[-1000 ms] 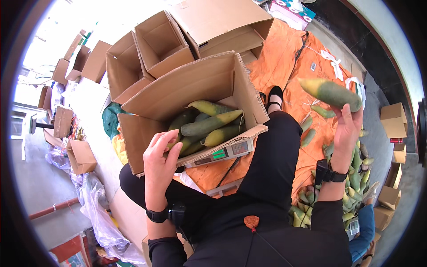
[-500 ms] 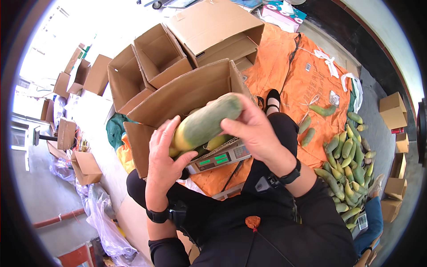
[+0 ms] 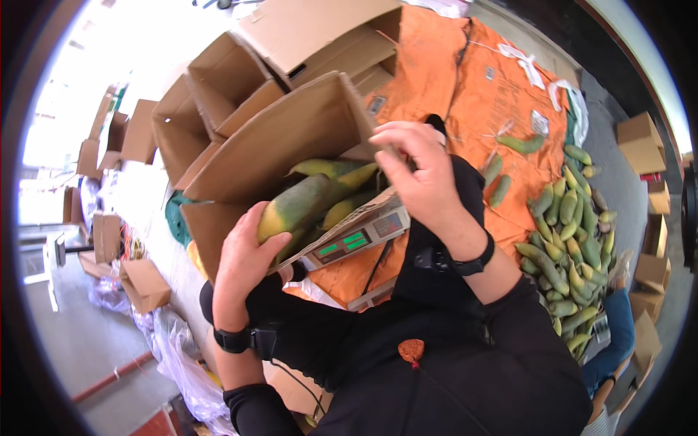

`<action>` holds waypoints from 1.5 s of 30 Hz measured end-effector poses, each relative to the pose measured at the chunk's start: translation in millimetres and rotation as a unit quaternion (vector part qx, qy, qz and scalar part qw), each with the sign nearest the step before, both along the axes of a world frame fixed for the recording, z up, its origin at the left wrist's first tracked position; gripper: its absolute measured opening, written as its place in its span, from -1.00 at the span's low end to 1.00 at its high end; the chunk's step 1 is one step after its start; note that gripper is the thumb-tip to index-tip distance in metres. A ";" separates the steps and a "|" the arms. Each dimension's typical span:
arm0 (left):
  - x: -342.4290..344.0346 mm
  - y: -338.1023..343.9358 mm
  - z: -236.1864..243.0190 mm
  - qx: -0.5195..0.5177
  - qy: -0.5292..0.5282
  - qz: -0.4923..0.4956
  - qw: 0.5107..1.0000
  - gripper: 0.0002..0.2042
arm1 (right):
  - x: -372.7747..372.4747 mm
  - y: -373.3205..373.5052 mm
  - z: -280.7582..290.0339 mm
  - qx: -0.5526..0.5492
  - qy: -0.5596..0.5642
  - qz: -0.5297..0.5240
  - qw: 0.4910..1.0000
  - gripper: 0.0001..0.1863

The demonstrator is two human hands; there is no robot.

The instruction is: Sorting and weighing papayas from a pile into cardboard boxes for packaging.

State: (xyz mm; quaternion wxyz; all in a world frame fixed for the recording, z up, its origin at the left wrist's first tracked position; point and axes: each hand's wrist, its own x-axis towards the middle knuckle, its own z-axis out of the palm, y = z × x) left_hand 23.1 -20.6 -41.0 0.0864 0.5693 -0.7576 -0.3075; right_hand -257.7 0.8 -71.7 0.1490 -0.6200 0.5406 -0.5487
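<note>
My left hand [image 3: 243, 254] is closed round the yellow end of a large green radish [image 3: 294, 207], low in an open cardboard box [image 3: 283, 138] in front of me. Its far end leans over other green radishes [image 3: 338, 212] in the box. By the right wall of the box is my right hand [image 3: 425, 167], thumb and fingers apart and curled, with no radish in it; whether it touches the rim I cannot tell. Beneath the box sits a weighing scale [image 3: 356, 240] with a lit green display.
Several open cartons [image 3: 233, 83] stand behind the box. An orange sheet [image 3: 509, 102] covers the floor to the right, with a heap of green radishes [image 3: 571, 254] on it. A person's blue-clad leg [image 3: 611, 341] is beside the heap. Plastic bags [image 3: 182, 363] lie at the left.
The large radish has gone down from above the box to inside it. My right hand has let go of it and moved to the box's right wall; my left hand still holds it.
</note>
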 end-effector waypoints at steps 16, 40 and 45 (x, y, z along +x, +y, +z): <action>-15.8 25.1 11.2 -0.144 0.047 0.058 0.987 -0.61 | -14.8 -2.6 -18.1 0.068 -0.090 0.093 0.989 -0.83; -7.1 27.8 -23.6 -0.103 0.037 0.109 0.988 -0.75 | -310.2 127.1 -359.3 0.441 0.087 -0.310 0.838 -0.82; -8.0 30.8 -15.2 -0.102 0.017 0.138 0.985 -0.74 | -265.1 155.8 -372.3 0.599 -0.070 -0.299 0.739 -0.60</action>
